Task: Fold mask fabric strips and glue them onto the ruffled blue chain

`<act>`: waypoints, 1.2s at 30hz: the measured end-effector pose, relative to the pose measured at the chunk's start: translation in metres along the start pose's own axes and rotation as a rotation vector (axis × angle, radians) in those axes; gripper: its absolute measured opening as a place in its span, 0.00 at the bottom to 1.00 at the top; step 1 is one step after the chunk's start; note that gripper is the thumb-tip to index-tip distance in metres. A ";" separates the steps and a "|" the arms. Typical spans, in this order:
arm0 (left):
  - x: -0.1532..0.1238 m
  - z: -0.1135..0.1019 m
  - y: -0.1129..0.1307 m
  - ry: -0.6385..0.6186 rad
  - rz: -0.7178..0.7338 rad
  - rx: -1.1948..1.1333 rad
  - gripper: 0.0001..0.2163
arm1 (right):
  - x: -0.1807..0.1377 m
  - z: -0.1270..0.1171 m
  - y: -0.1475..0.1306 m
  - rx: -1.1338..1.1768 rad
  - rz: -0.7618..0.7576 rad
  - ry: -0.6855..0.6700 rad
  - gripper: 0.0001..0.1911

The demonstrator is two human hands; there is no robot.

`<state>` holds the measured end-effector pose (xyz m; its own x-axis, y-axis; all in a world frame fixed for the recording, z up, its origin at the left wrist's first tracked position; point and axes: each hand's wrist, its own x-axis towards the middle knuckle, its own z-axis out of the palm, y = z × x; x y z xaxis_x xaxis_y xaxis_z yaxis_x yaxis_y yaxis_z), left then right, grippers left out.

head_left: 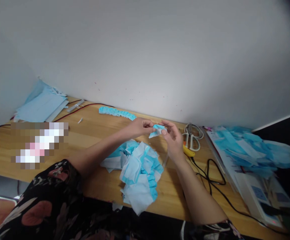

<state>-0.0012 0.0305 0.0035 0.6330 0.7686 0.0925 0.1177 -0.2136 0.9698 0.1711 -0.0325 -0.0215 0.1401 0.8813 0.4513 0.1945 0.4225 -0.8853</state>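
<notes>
A small folded piece of blue and white non-woven fabric (156, 131) is held up over the wooden table. My left hand (142, 127) pinches its left end, and my right hand (172, 137) grips its right end between thumb and fingers. Just below my hands lies a loose heap of blue and white fabric pieces (140, 173), some spilling over the table's front edge. Behind my left hand, a pleated blue strip (116, 112) stretches along the wall side, its right end hidden by that hand.
White-handled scissors (191, 138) and a yellow-handled tool (189, 151) with a black cord (216, 182) lie right of my right hand. More blue fabric (252, 150) is piled at the far right. Flat light-blue sheets (41, 105) are stacked at the back left, near a pixelated patch.
</notes>
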 end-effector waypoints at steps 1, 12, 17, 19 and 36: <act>0.000 0.000 0.000 -0.003 -0.001 0.014 0.13 | 0.000 0.000 0.001 -0.021 0.002 0.018 0.16; 0.002 -0.003 -0.007 -0.061 -0.034 -0.075 0.15 | 0.003 -0.002 0.003 -0.241 -0.196 0.017 0.04; 0.001 -0.003 0.002 -0.058 -0.034 -0.158 0.16 | 0.003 -0.001 -0.001 -0.259 -0.218 -0.009 0.06; 0.001 -0.003 0.003 -0.055 -0.025 -0.181 0.17 | 0.003 -0.001 -0.001 -0.260 -0.222 -0.011 0.06; 0.001 -0.003 0.003 0.037 -0.051 -0.174 0.16 | 0.000 0.000 -0.008 -0.262 -0.206 -0.094 0.09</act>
<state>-0.0022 0.0321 0.0074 0.6003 0.7984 0.0469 0.0129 -0.0684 0.9976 0.1692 -0.0357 -0.0149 -0.0163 0.8037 0.5948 0.4535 0.5361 -0.7120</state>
